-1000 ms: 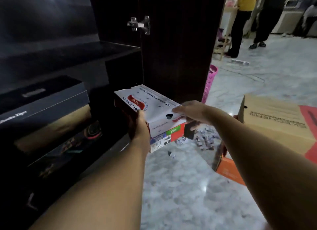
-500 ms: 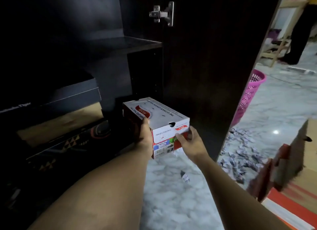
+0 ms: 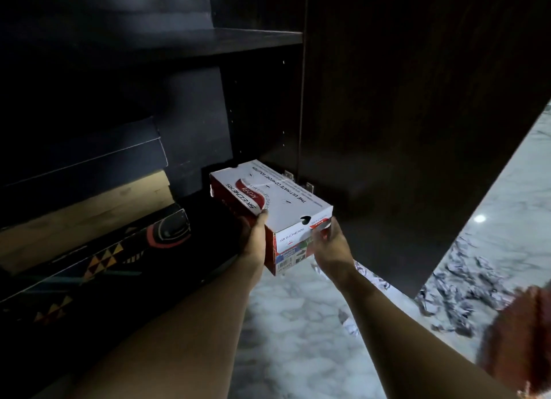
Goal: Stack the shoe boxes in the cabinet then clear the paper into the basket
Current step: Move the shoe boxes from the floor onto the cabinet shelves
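A white and red shoe box (image 3: 277,202) is held at the mouth of the dark cabinet (image 3: 256,41), its far end inside the lowest opening and its near end sticking out over the floor. My left hand (image 3: 253,237) grips its left side with the thumb on the lid. My right hand (image 3: 328,246) holds the near right corner. To the left in the cabinet lie a dark patterned box (image 3: 98,258), a tan box (image 3: 86,217) on it and a navy box (image 3: 89,157) on top. Scraps of paper (image 3: 456,291) litter the marble floor at the right.
The open dark cabinet door (image 3: 402,130) stands just right of the box. A shelf board (image 3: 208,41) runs above the opening. A blurred red-orange object (image 3: 518,336) fills the lower right corner. Marble floor (image 3: 298,324) lies below my arms.
The box has gone further into the cabinet's lowest opening. My view has swung left and down, so the pink basket and the brown boxes have left the frame.
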Motion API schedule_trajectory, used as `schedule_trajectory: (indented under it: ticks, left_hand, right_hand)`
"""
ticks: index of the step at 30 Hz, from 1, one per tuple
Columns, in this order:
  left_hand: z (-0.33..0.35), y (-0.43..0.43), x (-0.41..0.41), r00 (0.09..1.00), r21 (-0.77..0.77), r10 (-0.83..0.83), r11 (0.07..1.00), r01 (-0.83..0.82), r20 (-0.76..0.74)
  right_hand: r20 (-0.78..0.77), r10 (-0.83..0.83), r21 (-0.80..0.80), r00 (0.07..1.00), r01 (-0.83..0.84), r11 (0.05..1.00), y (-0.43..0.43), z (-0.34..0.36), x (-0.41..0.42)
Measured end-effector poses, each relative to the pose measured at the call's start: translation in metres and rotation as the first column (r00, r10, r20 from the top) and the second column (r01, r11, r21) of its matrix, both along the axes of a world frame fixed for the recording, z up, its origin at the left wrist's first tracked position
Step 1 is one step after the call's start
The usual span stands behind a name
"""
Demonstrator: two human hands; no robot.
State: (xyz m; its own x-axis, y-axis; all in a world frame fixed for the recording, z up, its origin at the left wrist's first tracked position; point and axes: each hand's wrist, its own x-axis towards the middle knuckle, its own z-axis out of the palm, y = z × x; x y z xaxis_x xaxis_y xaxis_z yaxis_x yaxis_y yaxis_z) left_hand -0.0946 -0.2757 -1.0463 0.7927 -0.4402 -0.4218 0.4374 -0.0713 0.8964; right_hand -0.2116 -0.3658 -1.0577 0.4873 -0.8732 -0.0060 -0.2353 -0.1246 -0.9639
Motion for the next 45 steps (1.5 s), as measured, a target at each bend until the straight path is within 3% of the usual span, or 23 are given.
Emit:
schedule_trajectory:
  ticks: [6,10,16,19,25,29,35,40,45]
  left_hand:
    - [-0.006,0.012,0.006,0.949,-0.007,-0.166,0.985,0.174,0.268]
    - [0.000,0.023,0.014,0.888,0.125,-0.285,0.958,0.256,0.361]
    - [-0.003,0.023,0.034,0.849,0.152,-0.265,0.964,0.219,0.457]
    - [0.002,0.022,0.046,0.836,0.182,-0.239,0.969,0.169,0.494]
    - [0.000,0.009,0.082,0.879,0.200,-0.159,0.977,0.074,0.450]
    - [-0.001,0.008,0.086,0.834,0.275,-0.209,0.959,0.072,0.510]
    - [0.007,0.001,0.071,0.818,0.313,-0.170,0.950,-0.013,0.550]
    - [0.025,-0.013,0.036,0.867,0.386,-0.173,0.922,-0.025,0.467]
    - [0.049,-0.027,-0.008,0.854,0.513,-0.291,0.858,0.033,0.432]
  right_hand:
    - [-0.005,-0.056,0.008,0.998,0.056,0.998,0.008,-0.010,0.025]
    - [0.009,-0.078,-0.004,0.997,0.078,0.997,0.024,-0.019,0.038]
    - [0.028,-0.077,-0.088,0.997,0.079,0.993,0.044,-0.024,0.055]
    - [0.106,-0.015,-0.035,0.994,0.019,0.999,0.037,-0.023,0.076]
    - [0.127,0.136,0.028,0.983,-0.141,0.990,0.016,-0.038,0.115]
    - [0.173,0.123,0.091,0.977,-0.140,0.986,0.007,-0.035,0.122]
    - [0.093,0.197,0.066,0.976,-0.203,0.977,0.006,-0.013,0.096]
    - [0.015,0.183,0.011,0.983,-0.183,0.983,-0.005,0.014,0.055]
    - [-0.216,0.093,-0.100,0.972,-0.116,0.988,-0.007,0.046,-0.021]
